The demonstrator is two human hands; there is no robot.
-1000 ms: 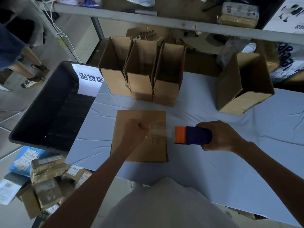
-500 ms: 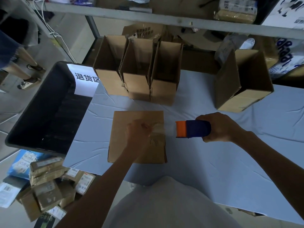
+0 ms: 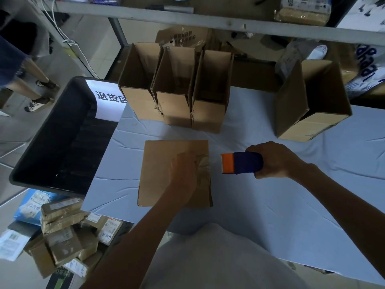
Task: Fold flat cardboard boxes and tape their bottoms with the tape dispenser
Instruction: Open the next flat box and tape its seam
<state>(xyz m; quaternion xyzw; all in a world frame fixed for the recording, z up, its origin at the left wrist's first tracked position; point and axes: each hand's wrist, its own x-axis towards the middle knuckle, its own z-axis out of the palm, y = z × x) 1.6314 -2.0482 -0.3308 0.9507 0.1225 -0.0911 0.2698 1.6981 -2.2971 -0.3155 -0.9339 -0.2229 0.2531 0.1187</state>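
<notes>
Left hand (image 3: 183, 172) on the box (image 3: 162, 174), fingers too blurred to call; right hand (image 3: 277, 161) grips the tape dispenser (image 3: 241, 165) just right of it.

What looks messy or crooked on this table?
The clear tape on the near box is bunched and wrinkled near its right edge, beside the left hand, instead of lying smooth. The big open box at the far right sits turned at an angle to the neat row of three boxes.

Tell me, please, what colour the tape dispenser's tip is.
Orange; the tape dispenser body is blue. Head view.
</notes>
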